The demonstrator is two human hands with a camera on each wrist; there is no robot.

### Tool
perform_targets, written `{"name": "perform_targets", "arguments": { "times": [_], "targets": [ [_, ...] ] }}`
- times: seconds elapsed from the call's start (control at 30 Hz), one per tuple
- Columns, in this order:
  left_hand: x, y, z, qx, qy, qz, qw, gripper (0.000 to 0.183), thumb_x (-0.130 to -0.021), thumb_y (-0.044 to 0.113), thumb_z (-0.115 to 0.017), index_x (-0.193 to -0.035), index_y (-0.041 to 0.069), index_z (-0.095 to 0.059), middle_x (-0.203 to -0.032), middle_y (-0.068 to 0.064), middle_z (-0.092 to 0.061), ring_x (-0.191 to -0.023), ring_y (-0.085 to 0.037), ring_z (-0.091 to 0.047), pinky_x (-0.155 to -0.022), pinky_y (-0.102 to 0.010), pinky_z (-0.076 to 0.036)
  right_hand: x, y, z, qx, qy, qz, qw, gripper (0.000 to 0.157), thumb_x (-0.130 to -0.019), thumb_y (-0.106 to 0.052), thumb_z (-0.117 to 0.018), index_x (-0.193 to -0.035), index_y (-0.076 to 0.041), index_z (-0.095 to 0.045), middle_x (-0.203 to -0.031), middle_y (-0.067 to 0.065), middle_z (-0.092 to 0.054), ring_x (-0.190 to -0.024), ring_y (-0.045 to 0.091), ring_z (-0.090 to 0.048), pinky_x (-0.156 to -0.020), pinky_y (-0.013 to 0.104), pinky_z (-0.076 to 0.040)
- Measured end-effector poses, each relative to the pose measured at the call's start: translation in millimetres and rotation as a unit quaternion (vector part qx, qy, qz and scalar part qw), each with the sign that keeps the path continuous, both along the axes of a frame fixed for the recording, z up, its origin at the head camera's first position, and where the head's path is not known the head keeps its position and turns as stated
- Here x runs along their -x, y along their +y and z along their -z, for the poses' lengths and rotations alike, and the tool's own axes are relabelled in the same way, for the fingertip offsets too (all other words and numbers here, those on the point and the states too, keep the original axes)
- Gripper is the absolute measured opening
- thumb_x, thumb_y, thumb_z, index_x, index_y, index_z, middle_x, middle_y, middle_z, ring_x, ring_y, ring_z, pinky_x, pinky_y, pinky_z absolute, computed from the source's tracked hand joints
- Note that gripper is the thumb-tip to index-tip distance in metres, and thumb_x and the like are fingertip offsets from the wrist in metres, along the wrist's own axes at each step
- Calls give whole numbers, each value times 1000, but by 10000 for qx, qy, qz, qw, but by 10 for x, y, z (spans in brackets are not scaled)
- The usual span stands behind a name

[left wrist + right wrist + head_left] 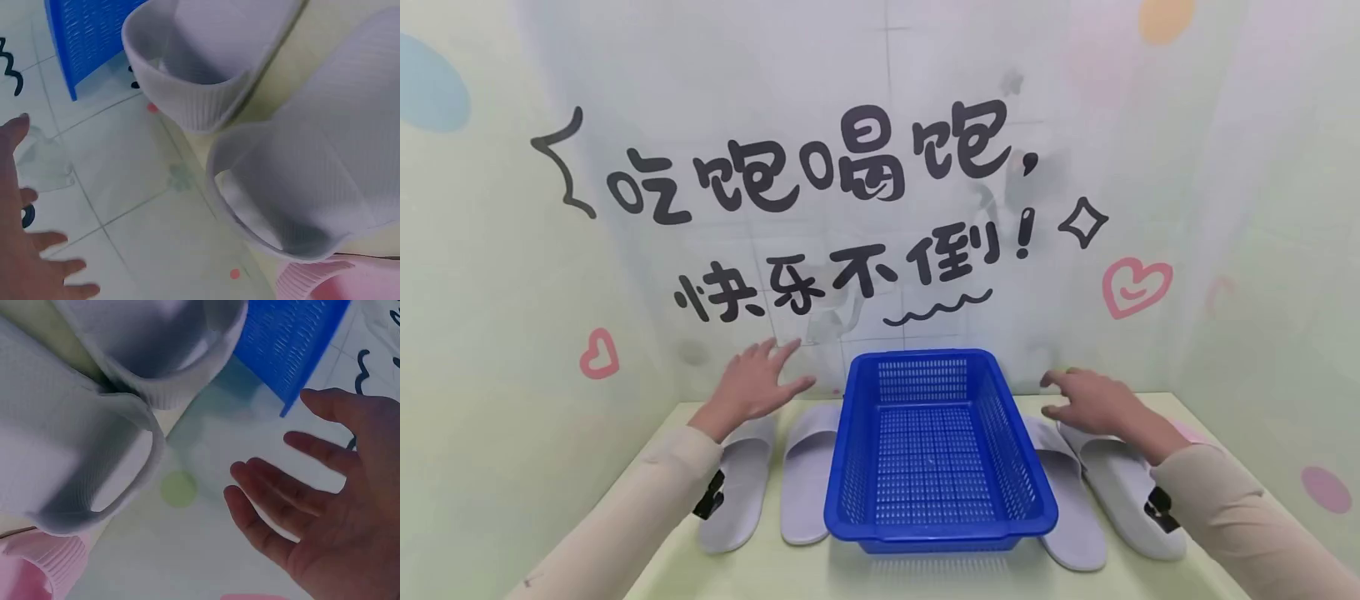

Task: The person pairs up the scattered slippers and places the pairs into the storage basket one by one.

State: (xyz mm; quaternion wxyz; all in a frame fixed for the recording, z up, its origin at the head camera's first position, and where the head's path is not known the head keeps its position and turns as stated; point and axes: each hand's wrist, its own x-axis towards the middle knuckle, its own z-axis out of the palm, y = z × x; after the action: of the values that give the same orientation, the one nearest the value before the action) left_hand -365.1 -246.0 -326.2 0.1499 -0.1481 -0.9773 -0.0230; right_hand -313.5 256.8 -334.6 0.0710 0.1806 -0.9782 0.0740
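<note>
A blue plastic basket (940, 532) with perforated walls sits between my hands, and nothing lies in it. My left hand (752, 387) hovers left of it with fingers spread, above a pair of pale lavender slippers (805, 500). My right hand (1093, 404) hangs on the other side, fingers loosely bent and holding nothing. Below it lie two more pale slippers (1075, 533), the inner one partly hidden by the basket. In the right wrist view the fingers (306, 494) are apart from the basket wall (294, 344).
A pink slipper (319, 278) shows at the corner of the left wrist view, and another pink slipper (50, 562) in the right wrist view. A wall (880, 67) with black lettering and pink hearts rises behind the pale yellow tabletop (670, 567); side walls flank it.
</note>
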Motion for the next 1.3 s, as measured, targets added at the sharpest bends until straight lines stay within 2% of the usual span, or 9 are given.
{"name": "perform_targets", "arguments": {
  "times": [0.1,0.2,0.33,0.47,0.63,0.83,0.97,1.1,1.3],
  "targets": [
    [-25,19,97,525,-117,572,9969,66,-88,46,-55,-148,22,-38,-147,-24,-41,-131,-47,-42,-102,-64,-35,-40,-80,145,-498,233,-510,9972,35,-83,-16,-64,-117,-17,-63,-100,8,-64,-82,22,-61,-67,42,-52],
    [-44,24,173,1225,-67,1168,9855,72,-79,29,-65,-147,26,-40,-145,-20,-45,-130,-43,-44,-101,-63,-38,-79,-104,266,-1136,778,-1125,9841,44,-79,-5,-65,-120,-18,-61,-95,5,-62,-76,19,-58,-62,36,-51],
    [-63,22,266,2196,222,1755,9594,89,-68,21,-76,-148,31,-37,-142,-16,-49,-127,-40,-49,-97,-62,-42,-101,-63,375,-1962,1542,-1814,9512,61,-66,-9,-82,-121,-21,-58,-95,7,-62,-80,22,-60,-64,38,-52],
    [-88,59,355,2974,522,2110,9297,101,-63,17,-82,-149,34,-32,-138,-10,-52,-121,-34,-53,-91,-55,-47,-93,2,440,-2620,1864,-2219,9205,70,-55,-17,-89,-116,-27,-57,-98,5,-62,-82,23,-59,-63,39,-52],
    [-121,136,512,3563,872,2421,8982,93,-63,16,-83,-142,34,-38,-136,-7,-52,-118,-32,-55,-88,-52,-50,-63,-3,523,-3282,2188,-2403,8870,65,-52,-22,-89,-105,-29,-53,-97,2,-59,-77,19,-56,-58,34,-47],
    [-114,238,648,4173,1444,2648,8572,86,-65,30,-84,-139,39,-39,-139,-1,-50,-123,-28,-54,-94,-56,-48,-26,-35,598,-3689,2332,-2324,8692,65,-52,-23,-88,-105,-31,-51,-93,2,-55,-70,20,-56,-54,35,-45],
    [-106,267,659,4615,1615,2623,8319,89,-62,42,-83,-138,43,-37,-144,2,-45,-128,-27,-51,-97,-60,-44,-17,-47,635,-3805,2498,-2355,8587,60,-55,-26,-86,-102,-32,-50,-87,3,-52,-64,21,-54,-54,35,-44],
    [-121,260,654,4695,1457,2547,8327,93,-59,46,-83,-140,40,-36,-148,3,-42,-131,-26,-48,-99,-62,-41,-16,-59,609,-3784,2499,-2415,8579,60,-55,-26,-86,-103,-31,-50,-88,4,-54,-63,21,-53,-55,36,-45],
    [-146,248,659,4746,1099,2390,8400,102,-63,50,-82,-148,36,-27,-154,3,-35,-137,-25,-43,-103,-63,-37,9,-50,573,-3798,2375,-2593,8556,74,-55,-30,-87,-120,-33,-51,-112,0,-57,-74,20,-58,-58,35,-47]
  ]
}}
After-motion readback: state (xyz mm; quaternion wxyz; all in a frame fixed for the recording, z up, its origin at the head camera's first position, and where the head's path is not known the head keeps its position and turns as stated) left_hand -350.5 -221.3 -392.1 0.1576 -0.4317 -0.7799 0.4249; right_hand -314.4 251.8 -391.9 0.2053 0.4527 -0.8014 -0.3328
